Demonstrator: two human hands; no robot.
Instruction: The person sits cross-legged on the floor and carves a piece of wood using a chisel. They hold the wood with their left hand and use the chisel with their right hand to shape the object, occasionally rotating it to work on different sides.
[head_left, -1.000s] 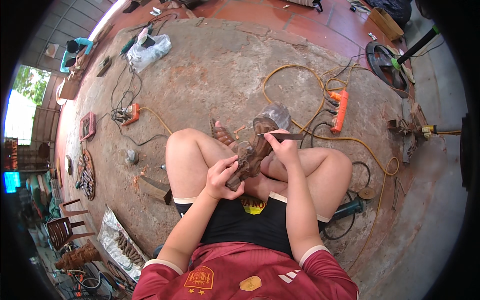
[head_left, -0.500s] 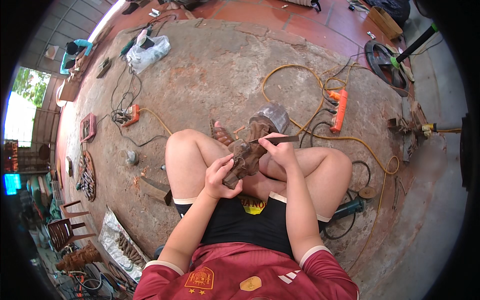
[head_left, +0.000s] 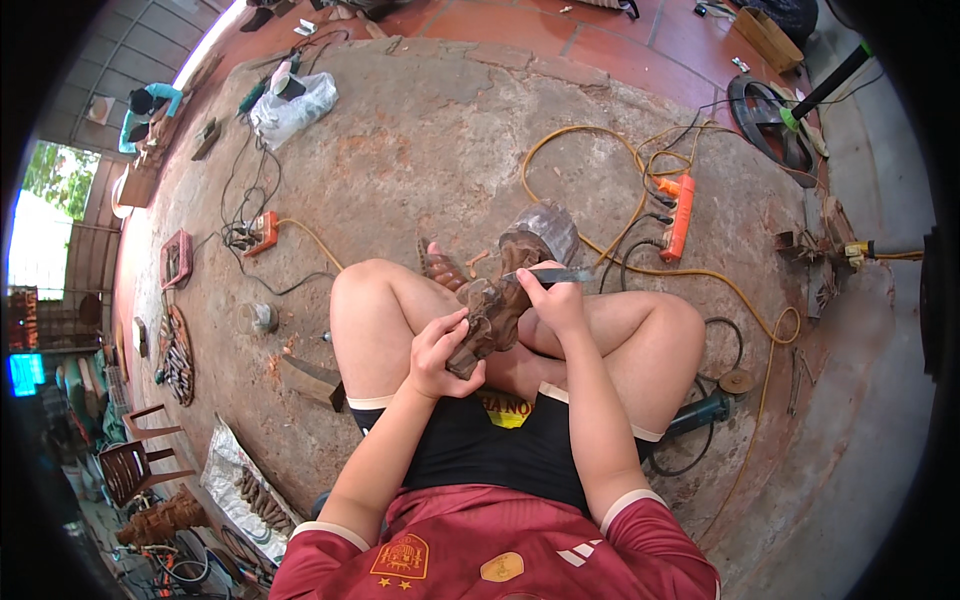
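Note:
A dark brown carved wooden piece [head_left: 482,335] lies slantwise between my bent legs. My left hand [head_left: 440,358] is closed round its near end. My right hand [head_left: 552,297] grips a thin flat-bladed carving tool [head_left: 572,275], its narrow tip at the upper part of the carving and its broad grey end sticking out to the right. Beyond the carving stands a squat grey round block [head_left: 548,228], close to the far end of the brown wood. Another ridged brown carved piece [head_left: 440,266] lies by my left knee, partly hidden.
An orange power strip [head_left: 679,218] with plugged-in cords and a yellow cable lies ahead right. A green power tool [head_left: 705,412] rests beside my right knee. Leftward are a wooden wedge [head_left: 310,380], a tray of hand tools [head_left: 178,355] and another orange socket box [head_left: 262,233].
The tool in my right hand has turned, so its blade now shows a lighter grey face. My right hand has shifted very slightly; my left hand keeps its hold.

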